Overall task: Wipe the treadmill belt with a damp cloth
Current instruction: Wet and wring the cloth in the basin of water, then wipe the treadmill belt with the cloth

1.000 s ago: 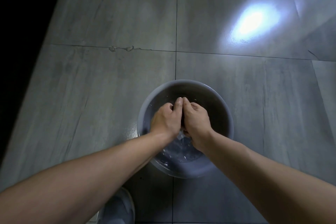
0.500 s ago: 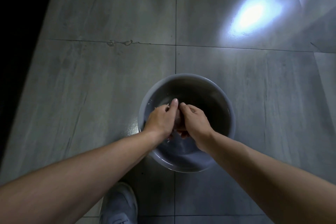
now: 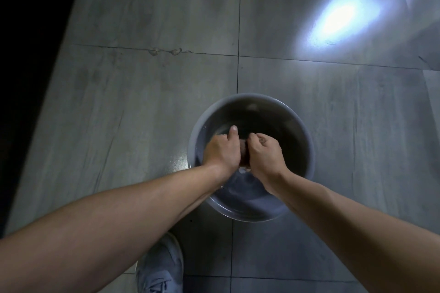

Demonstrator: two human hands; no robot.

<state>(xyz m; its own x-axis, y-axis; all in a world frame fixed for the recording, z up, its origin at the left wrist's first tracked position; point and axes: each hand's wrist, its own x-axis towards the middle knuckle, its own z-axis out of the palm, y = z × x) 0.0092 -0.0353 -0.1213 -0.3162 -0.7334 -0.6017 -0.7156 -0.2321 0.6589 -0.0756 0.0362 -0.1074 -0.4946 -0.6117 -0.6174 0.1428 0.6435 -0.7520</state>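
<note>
The cloth (image 3: pixel 243 155) is sitting bunched into a dark, reddish roll between the two hands, over the middle of the basin (image 3: pixel 307 137); only a narrow strip of it is showing, and its long axis is running from the wrists away toward the far rim; which end is which cannot be told. The left hand (image 3: pixel 222 153) is curling its fingers round the roll's left side, with the thumb (image 3: pixel 234 131) lying straight along the top and pointing away from the person; the right hand (image 3: pixel 265 156) is clenching round the right side, knuckles up, its fingers (image 3: pixel 260 138) folded tight together; the two fists are pressing close, nearly touching. Both bare forearms are reaching in from the bottom corners and crossing the near rim; water (image 3: pixel 240 189) is glinting in the basin's near part. The round grey basin is standing on the grey tiled floor (image 3: pixel 147 112), on a grout line; a pale shoe (image 3: pixel 162 266) is showing near it at the bottom edge; a bright patch of light (image 3: pixel 338 16) is lying on the tiles far right.
</note>
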